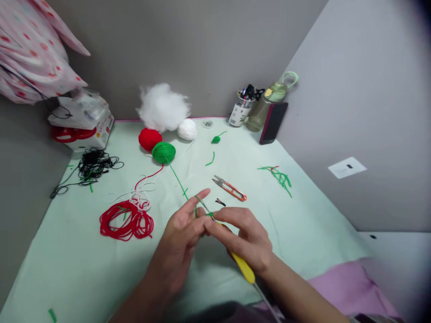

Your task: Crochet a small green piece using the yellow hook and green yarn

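Note:
My right hand (247, 237) is closed on a crochet hook (244, 268) with a yellow handle, its metal tip pointing up and left. Green yarn (177, 178) runs from a green yarn ball (164, 153) to my left hand (183, 237), where it passes over the raised index finger. Between thumb and fingers, my left hand pinches a small piece of green crochet work (209, 214), mostly covered by the fingers. The hook's tip meets the yarn there. Just beyond my hands lie orange-handled thread snips (230, 188) and a small dark clip (220, 202).
Red (150, 139) and white yarn balls (187, 129) sit by white stuffing (164, 107). Loose red yarn (124, 220) and black yarn (94, 166) lie left, green scraps (281, 178) right. A pen cup (240, 110), bottle (266, 107) and phone (273, 123) stand at the back.

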{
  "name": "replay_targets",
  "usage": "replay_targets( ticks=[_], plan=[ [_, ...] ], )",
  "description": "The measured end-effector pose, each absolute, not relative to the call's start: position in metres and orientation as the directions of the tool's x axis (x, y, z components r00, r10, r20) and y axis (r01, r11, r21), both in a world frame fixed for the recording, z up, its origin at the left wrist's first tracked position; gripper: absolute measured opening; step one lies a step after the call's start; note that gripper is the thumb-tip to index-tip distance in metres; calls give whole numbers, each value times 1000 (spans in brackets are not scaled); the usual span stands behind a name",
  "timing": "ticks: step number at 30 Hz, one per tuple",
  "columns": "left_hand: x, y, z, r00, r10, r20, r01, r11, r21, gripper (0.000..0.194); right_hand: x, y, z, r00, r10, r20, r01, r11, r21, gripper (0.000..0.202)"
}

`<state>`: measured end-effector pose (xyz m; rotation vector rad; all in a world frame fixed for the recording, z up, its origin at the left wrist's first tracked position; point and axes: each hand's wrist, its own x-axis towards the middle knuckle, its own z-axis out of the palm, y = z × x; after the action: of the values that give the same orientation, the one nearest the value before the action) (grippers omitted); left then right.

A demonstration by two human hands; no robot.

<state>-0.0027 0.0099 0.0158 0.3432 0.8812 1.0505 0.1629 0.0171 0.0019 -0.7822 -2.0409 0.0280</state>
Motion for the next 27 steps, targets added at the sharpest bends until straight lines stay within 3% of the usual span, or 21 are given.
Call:
replay_targets(
  ticks=[3,6,8,12,14,17,22,27],
  plan=[
    [-8,12,14,222,862,-457,-596,490,636,71,163,22,6,-291,627,722,325,775,-542,27],
    [-8,14,12,123,906,-405,-561,400,725,81,162,26,6,-255,703,664,224,711,-667,26],
    [-5,13,10,83,923,-376,-553,356,753,87,162,24,3,-258,704,662,298,710,-638,28],
    [-1,9,10,152,876,-457,-612,447,653,81,163,16,-7,-347,597,724,534,760,-371,39],
    [-2,9,11,234,826,-512,-636,529,562,73,164,15,-7,-347,598,722,514,766,-387,38],
    [-7,12,13,246,814,-527,-651,541,533,65,164,17,-2,-242,689,683,342,720,-604,31],
    [-13,15,14,199,875,-441,-608,463,645,60,164,23,4,-113,850,514,36,521,-853,23],
    [-13,15,17,209,895,-394,-574,438,692,54,165,21,1,-74,945,318,-255,290,-922,15]
  ],
)
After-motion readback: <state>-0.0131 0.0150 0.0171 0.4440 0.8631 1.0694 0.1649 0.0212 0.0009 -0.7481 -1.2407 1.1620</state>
